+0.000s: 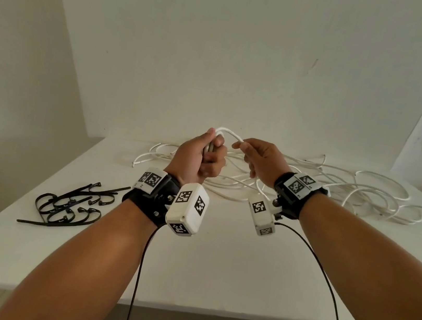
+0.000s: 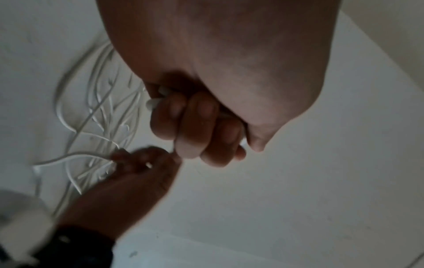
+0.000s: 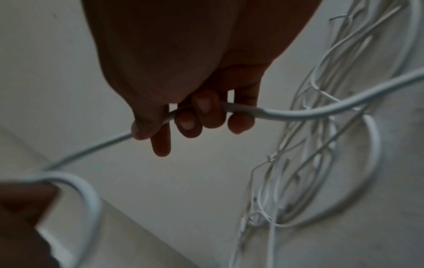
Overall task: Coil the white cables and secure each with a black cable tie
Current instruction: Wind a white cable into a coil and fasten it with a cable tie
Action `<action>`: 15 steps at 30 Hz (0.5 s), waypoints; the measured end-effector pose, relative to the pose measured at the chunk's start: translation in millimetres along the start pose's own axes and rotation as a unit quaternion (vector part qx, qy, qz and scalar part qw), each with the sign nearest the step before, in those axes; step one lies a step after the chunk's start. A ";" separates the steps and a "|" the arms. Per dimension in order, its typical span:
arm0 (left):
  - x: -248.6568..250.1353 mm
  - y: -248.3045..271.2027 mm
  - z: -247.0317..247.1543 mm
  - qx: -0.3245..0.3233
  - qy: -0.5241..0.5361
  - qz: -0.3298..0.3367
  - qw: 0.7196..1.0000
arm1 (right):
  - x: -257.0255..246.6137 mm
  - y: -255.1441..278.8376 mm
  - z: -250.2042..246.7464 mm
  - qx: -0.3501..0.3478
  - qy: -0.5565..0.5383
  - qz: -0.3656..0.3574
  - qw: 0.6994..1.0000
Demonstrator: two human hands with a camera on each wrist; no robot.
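Note:
My left hand is raised above the table in a fist around a small coil of white cable; the curled fingers hide most of the loops. Just to its right, my right hand grips the same cable, which runs through its fingers and trails down to the tangle. Loose white cables lie tangled along the back of the table. A bunch of black cable ties lies at the left, apart from both hands.
The white table stands against a white wall, with its front edge near me. Black sensor leads hang from both wrist units over the front of the table.

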State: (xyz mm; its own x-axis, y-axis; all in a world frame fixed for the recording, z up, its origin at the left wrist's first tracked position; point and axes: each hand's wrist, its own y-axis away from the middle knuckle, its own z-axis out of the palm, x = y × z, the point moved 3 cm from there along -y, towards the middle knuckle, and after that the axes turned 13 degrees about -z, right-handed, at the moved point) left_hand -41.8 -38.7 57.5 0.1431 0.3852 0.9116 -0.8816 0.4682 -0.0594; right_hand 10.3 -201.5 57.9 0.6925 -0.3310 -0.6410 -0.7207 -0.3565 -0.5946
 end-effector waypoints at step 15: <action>-11.7 -29.7 -6.2 0.111 -0.079 0.094 0.986 | -3.3 37.4 62.9 -0.203 0.167 0.003 0.965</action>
State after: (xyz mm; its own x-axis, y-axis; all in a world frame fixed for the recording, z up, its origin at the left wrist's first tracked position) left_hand -14.5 -52.2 46.1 -0.0896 0.3115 0.9460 -0.9649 0.2085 -0.1600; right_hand -20.9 -158.8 7.2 0.7096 -0.5722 -0.4113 -0.6991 -0.6447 -0.3092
